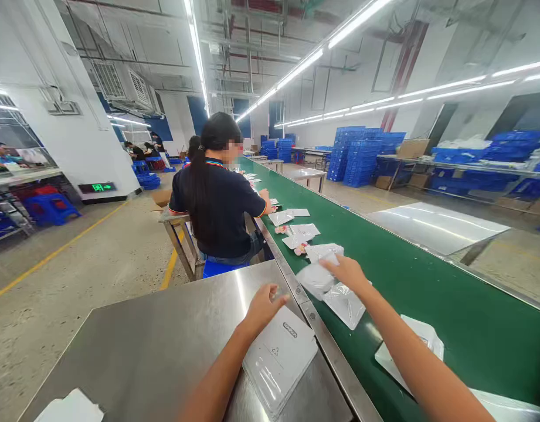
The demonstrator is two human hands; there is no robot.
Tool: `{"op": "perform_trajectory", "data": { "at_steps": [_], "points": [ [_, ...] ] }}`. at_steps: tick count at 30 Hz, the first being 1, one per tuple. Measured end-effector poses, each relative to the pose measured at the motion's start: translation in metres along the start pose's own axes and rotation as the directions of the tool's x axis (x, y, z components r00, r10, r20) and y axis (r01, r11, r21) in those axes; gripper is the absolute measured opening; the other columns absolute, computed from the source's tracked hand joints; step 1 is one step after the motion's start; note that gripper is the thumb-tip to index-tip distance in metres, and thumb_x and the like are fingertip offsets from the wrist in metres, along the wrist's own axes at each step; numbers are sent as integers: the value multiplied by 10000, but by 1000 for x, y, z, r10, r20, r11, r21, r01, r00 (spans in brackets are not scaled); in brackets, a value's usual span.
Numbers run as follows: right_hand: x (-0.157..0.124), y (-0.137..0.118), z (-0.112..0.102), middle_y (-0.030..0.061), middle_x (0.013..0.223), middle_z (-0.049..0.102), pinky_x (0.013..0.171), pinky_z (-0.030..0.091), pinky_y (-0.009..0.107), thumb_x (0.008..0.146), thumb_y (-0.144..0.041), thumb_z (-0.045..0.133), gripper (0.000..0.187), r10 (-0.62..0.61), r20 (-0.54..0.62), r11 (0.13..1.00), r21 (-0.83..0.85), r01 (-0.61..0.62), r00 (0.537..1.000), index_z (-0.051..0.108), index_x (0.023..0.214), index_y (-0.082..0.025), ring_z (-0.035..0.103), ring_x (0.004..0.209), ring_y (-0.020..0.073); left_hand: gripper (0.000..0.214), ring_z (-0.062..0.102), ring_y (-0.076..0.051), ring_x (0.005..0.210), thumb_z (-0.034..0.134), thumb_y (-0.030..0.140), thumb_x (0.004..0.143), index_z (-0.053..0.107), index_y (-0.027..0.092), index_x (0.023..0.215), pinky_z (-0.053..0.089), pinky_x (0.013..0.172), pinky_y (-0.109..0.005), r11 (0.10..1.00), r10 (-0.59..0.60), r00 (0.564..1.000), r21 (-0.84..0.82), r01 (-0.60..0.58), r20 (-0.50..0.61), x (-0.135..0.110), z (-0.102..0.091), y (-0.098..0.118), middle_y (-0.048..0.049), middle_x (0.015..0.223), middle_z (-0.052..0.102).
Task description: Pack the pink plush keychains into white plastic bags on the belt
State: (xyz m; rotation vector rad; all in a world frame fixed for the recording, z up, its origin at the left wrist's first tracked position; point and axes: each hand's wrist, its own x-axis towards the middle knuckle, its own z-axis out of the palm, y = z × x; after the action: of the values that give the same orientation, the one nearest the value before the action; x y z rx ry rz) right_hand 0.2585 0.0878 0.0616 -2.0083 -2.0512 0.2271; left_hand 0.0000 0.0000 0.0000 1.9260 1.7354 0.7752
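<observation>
My right hand reaches over the green conveyor belt, thumb and fingers closed on the edge of a white pouch, which is slightly blurred. Under and beside that pouch lie another clear-fronted pouch and a white pouch farther along. My left hand hovers at the top edge of a pile of white plastic pouches on the steel table. Its fingers are bent and apart from the thumb, with nothing visible between them. The top pouch bears a dark logo label and a recycling mark.
A co-worker sits at the belt ahead on the left. More pouches with small pinkish items lie along the belt. A metal rail separates belt from steel table. White pieces sit at the near-left corner. Blue crates stand beyond.
</observation>
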Motion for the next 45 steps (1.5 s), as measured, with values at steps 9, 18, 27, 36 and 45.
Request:
{"op": "perform_trajectory", "data": {
  "at_steps": [9, 18, 27, 36, 45],
  "points": [
    [-7, 44, -3, 178, 1076, 596, 758, 428, 407, 858, -444, 381, 424, 113, -152, 984, -118, -131, 982, 529, 1105, -134, 547, 1010, 321, 126, 560, -186, 794, 550, 325, 758, 570, 201, 777, 372, 699, -283, 992, 87, 994, 83, -93, 68, -13, 7, -2, -11, 807, 634],
    [-69, -77, 22, 27, 777, 676, 693, 493, 317, 770, -477, 531, 253, -577, 140, 756, 463, 462, 805, 683, 855, -293, 624, 745, 197, 440, 592, -158, 769, 611, 325, 737, 449, 217, 1132, 433, 703, -271, 865, 39, 998, -498, -61, -54, -17, -6, -4, 5, 842, 629],
    [4, -69, 9, 75, 996, 660, 820, 436, 354, 830, -553, 364, 454, -132, 85, 980, 159, 118, 988, 683, 924, -243, 569, 970, 237, 499, 630, -207, 720, 619, 535, 702, 635, 99, 946, 481, 645, -302, 534, -7, 865, -730, 427, 501, -3, -17, -8, -106, 815, 670],
    [32, -35, 31, 139, 895, 657, 864, 318, 479, 759, -435, 526, 301, 95, -24, 994, 49, -94, 995, 626, 795, -153, 530, 1020, 319, 388, 516, -106, 585, 747, 419, 604, 617, 110, 799, 379, 555, -205, 443, 1, 937, -840, 313, 350, 1, -6, -3, -8, 668, 580],
    [-38, -79, 0, 22, 811, 686, 663, 447, 287, 746, -544, 540, 452, -116, -144, 667, 722, 185, 983, 469, 1044, -212, 630, 744, 180, 403, 524, -142, 697, 729, 404, 611, 622, 133, 890, 374, 619, -221, 595, 84, 975, -795, 118, 207, -6, -6, 16, -16, 789, 613]
  ]
}}
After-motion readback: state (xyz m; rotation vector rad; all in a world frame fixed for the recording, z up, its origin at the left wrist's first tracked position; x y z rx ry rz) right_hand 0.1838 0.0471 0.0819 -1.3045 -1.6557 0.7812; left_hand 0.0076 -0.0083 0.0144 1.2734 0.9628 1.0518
